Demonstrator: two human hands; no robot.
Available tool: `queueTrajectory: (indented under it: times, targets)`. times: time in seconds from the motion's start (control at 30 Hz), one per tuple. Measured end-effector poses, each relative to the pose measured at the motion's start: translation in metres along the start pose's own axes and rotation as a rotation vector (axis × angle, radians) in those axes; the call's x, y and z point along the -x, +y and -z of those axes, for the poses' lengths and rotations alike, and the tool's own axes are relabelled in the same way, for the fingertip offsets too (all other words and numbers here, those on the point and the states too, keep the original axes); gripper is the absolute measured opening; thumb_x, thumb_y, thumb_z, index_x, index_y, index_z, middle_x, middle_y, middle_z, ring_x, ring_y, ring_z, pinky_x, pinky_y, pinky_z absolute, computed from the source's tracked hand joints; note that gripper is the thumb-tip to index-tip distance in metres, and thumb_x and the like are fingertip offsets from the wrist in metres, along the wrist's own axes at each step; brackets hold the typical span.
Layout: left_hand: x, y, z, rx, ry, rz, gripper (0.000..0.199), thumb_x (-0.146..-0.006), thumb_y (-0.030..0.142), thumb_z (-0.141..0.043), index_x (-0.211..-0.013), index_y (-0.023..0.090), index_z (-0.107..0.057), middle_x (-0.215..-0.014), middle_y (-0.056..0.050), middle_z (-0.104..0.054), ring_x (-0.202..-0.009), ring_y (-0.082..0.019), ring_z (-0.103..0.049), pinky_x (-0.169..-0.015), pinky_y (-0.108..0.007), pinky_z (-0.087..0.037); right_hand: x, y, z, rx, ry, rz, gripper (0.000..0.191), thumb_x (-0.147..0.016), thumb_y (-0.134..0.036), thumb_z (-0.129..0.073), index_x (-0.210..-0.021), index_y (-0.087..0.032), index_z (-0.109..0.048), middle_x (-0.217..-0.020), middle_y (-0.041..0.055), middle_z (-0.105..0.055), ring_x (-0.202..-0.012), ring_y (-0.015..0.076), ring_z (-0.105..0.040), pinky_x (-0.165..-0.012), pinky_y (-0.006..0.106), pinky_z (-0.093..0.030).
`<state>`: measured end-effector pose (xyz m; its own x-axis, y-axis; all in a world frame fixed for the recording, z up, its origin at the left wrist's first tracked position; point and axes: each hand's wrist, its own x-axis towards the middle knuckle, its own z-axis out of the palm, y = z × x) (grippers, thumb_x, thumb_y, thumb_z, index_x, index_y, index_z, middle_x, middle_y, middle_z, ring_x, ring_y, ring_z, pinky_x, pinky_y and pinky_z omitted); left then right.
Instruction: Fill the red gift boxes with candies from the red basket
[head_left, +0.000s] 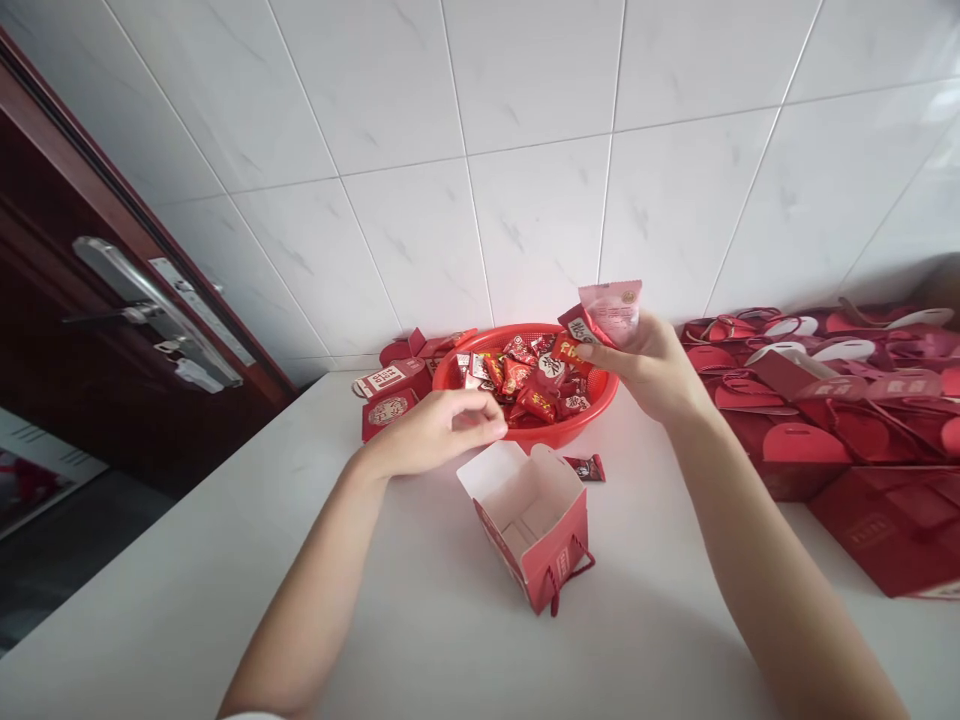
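I have the right hand [660, 370] raised over the right rim of the red plastic basket [559, 435], pinching a pink packet [611, 310] and a dark red wrapped sweet [581, 325]; they fan upward, I'd judge because one grip carries several at once. An orange-red sweet [568, 350] meets the thumb tip, but I can't tell if it is gripped. The left hand [450, 425] curls at the basket's near-left rim, thumb and forefinger close; I can't make out anything between them. Just in front, the red gift box [570, 535] stands on the bench [420, 620], mouth up and flaps spread, presumably so its inside is easy to reach. Handled gift boxes [870, 530] crowd the right side, likely grouped there to leave working room in the middle
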<state>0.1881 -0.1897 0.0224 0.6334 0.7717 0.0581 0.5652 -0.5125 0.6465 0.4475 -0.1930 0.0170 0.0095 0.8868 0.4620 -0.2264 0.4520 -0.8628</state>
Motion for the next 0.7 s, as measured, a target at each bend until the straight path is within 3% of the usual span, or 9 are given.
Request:
queueTrajectory:
  times: [0.1, 0.2, 0.33, 0.47, 0.63, 0.7]
  targets:
    - [0.017, -0.001, 0.001, -0.057, -0.173, 0.027, 0.036, -0.094, 0.051, -0.056, -0.092, 0.021, -0.073, -0.094, -0.003, -0.071, -0.085, -0.017, -0.064, -0.075, -0.024, -0.048, 0.008, -0.017, -0.003, 0.061, 0.019, 0.01, 0.027, -0.064, -0.024, -0.089, -0.086, -0.021, -0.074, -0.085, 0.0024, -0.075, -0.082, 0.0222, -0.07, -0.075, 0.036, -0.059]
    - [0.021, -0.003, -0.002, -0.074, -0.268, 0.016, 0.033, -0.095, 0.048, -0.056, -0.101, 0.022, -0.076, -0.105, -0.004, -0.072, -0.095, -0.018, -0.066, -0.081, -0.023, -0.049, 0.014, -0.028, -0.005, 0.153, 0.047, 0.031, 0.023, -0.067, -0.022, -0.089, -0.085, -0.021, -0.075, -0.084, 0.0021, -0.075, -0.08, 0.0215, -0.07, -0.073, 0.035, -0.058]
    - [0.019, -0.006, -0.004, -0.1, -0.197, 0.025, 0.039, -0.094, 0.051, -0.057, -0.121, 0.027, -0.072, -0.122, -0.004, -0.07, -0.11, -0.021, -0.064, -0.089, -0.025, -0.048, 0.021, -0.036, -0.004, 0.271, 0.036, 0.115, 0.016, -0.073, -0.027, -0.085, -0.085, -0.023, -0.076, -0.086, 0.0022, -0.075, -0.083, 0.0217, -0.07, -0.074, 0.035, -0.059]
    - [0.02, -0.003, -0.01, -0.204, -0.141, 0.096, 0.042, -0.093, 0.056, -0.054, -0.114, 0.027, -0.075, -0.119, -0.004, -0.07, -0.108, -0.024, -0.064, -0.088, -0.029, -0.048, 0.025, -0.039, -0.004, 0.328, 0.015, 0.129, 0.015, -0.076, -0.032, -0.082, -0.088, -0.026, -0.074, -0.091, 0.0019, -0.075, -0.086, 0.0221, -0.07, -0.076, 0.036, -0.059]
    - [0.024, 0.004, -0.016, -0.196, -0.242, 0.066, 0.042, -0.087, 0.058, -0.062, -0.114, 0.028, -0.075, -0.116, -0.004, -0.07, -0.108, -0.024, -0.064, -0.087, -0.028, -0.048, 0.031, -0.042, -0.008, 0.338, -0.04, 0.144, 0.015, -0.077, -0.027, -0.082, -0.089, -0.024, -0.074, -0.089, 0.0009, -0.073, -0.082, 0.0189, -0.069, -0.076, 0.034, -0.059]
    - [0.02, 0.0, -0.007, -0.156, -0.158, 0.044, 0.042, -0.088, 0.055, -0.061, -0.116, 0.027, -0.073, -0.119, -0.003, -0.07, -0.106, -0.022, -0.065, -0.087, -0.027, -0.049, 0.032, -0.046, -0.007, 0.331, -0.019, 0.148, 0.015, -0.077, -0.026, -0.082, -0.088, -0.022, -0.074, -0.087, 0.0012, -0.073, -0.081, 0.018, -0.068, -0.074, 0.032, -0.058]
